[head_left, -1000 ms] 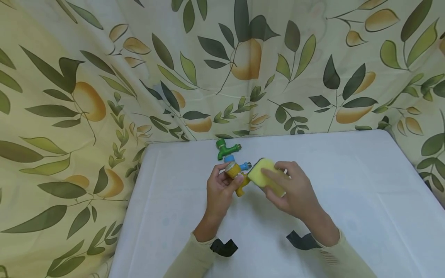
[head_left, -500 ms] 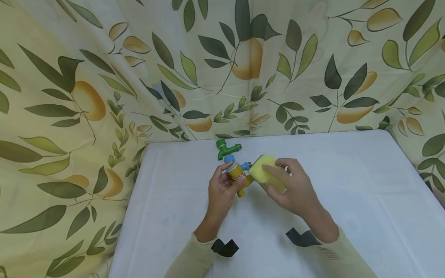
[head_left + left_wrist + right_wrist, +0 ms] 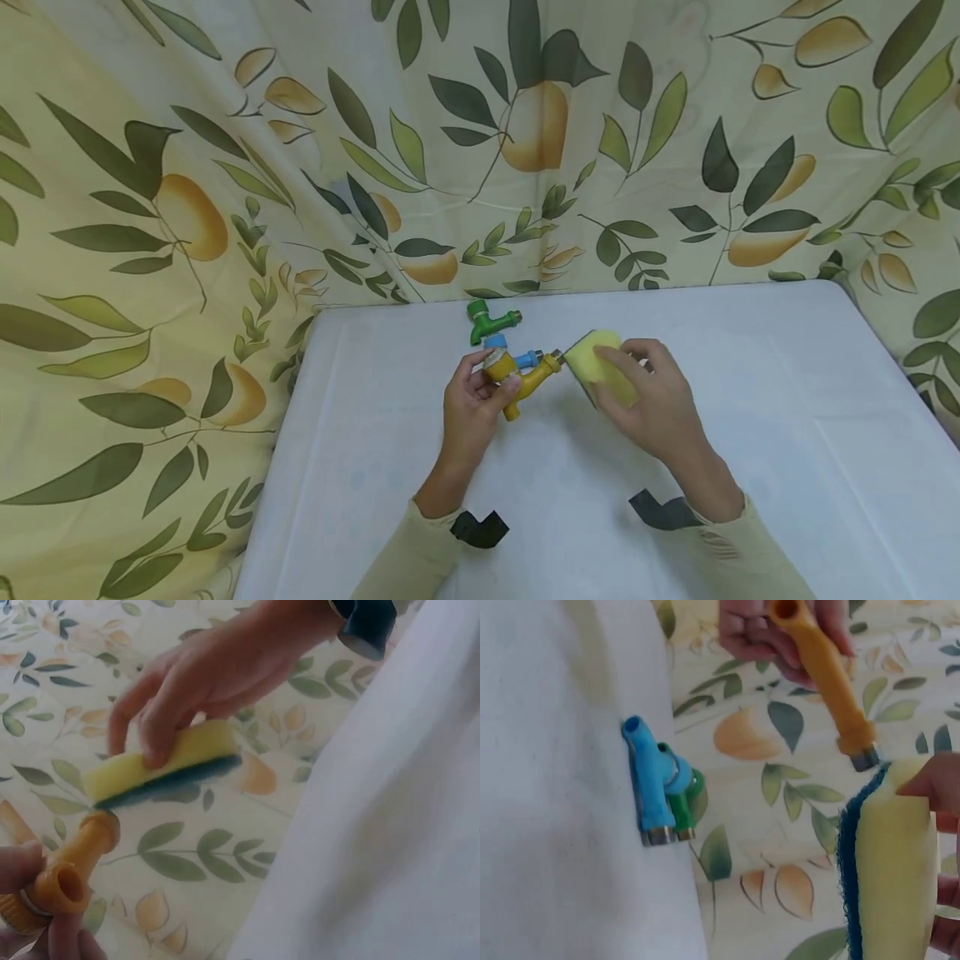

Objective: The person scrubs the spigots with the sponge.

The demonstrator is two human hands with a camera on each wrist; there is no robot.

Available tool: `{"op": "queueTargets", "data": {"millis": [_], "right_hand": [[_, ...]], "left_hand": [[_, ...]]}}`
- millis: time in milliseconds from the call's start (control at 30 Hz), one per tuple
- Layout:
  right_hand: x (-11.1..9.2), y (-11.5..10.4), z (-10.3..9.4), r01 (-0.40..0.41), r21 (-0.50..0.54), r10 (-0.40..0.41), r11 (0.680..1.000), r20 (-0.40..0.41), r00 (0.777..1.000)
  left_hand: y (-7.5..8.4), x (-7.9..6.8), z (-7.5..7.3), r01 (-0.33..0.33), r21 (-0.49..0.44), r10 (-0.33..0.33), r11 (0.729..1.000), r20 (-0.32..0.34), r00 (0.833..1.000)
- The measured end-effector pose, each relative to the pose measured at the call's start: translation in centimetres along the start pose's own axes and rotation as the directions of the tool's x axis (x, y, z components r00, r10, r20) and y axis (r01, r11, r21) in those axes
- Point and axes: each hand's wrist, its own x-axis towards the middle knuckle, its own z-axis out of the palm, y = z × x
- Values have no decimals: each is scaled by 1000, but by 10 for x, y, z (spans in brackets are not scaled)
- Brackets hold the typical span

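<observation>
My left hand [image 3: 468, 404] grips a yellow tap [image 3: 534, 380] by its handle end, above the table. The tap's threaded metal end points right, toward a yellow sponge [image 3: 606, 367] with a dark green scouring side. My right hand [image 3: 660, 396] pinches the sponge between thumb and fingers. In the right wrist view the tap's metal tip [image 3: 865, 759] sits right at the sponge's upper corner, by the scouring layer [image 3: 849, 855]. From the left wrist the sponge [image 3: 165, 763] shows edge-on, scouring side facing the tap [image 3: 84, 859].
A green tap [image 3: 491, 321] lies near the back edge of the white-covered table [image 3: 750, 400]. Just in front of it is a blue tap [image 3: 529, 359], partly hidden behind the yellow one. A leaf-and-fruit patterned cloth [image 3: 337, 208] hangs behind and to the left.
The sponge in my right hand has moved right, away from the yellow tap's body, uncovering its spout arm and metal end. My left hand keeps hold of the tap, shifting only slightly left.
</observation>
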Motion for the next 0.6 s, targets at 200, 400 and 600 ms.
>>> {"op": "queueTargets", "data": {"millis": [200, 400, 600], "right_hand": [[-6, 10, -9, -104, 13, 105, 994, -76, 992], [-11, 10, -14, -144, 22, 145, 989, -66, 987], [-14, 8, -16, -158, 32, 160, 987, -53, 986]], "left_hand": [[-20, 6, 0, 62, 239, -78, 969, 55, 995], [-43, 12, 5, 3, 419, -29, 908, 55, 998], [-58, 15, 11, -20, 490, -30, 872, 93, 995]]}}
